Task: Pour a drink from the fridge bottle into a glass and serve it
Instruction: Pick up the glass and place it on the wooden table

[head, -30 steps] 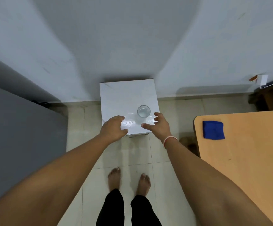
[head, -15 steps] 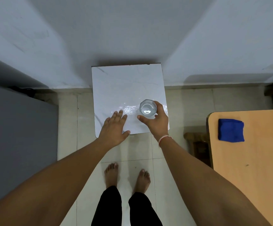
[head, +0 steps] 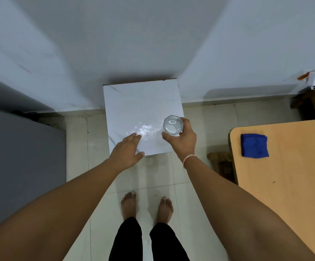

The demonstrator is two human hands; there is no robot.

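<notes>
- At 9 o'clock, the grey fridge (head: 21, 166) stands by your left arm. No bottle shows, so it is probably inside; plan on fetching it once the glass is settled.
- Your left hand (head: 127, 150) lies flat and empty, fingers together, on the near left edge of the white stool (head: 139, 102). Let it rest lightly there; the stool looks small and may tip if you lean on it.
- The stool top shines at its centre, at 12 o'clock from your feet. I cannot tell if that is water or just glare, so treat it as slippery.
- Your right hand (head: 181, 140) wraps the glass (head: 172, 125), thumb on the near side and fingers round the far side, at the stool's right edge, at 1 o'clock. Whether its base touches the top is hard to tell.
- The glass looks empty and smooth. Hold it by the wall, not the rim, and keep it upright.
- If you mean to pour here, set it further in from the edge.
- At 3 o'clock, the wooden table (head: 294, 185) carries a blue cloth (head: 254, 146), well apart from the glass. It seems a steadier place to pour and serve, with the cloth handy for drips.
</notes>
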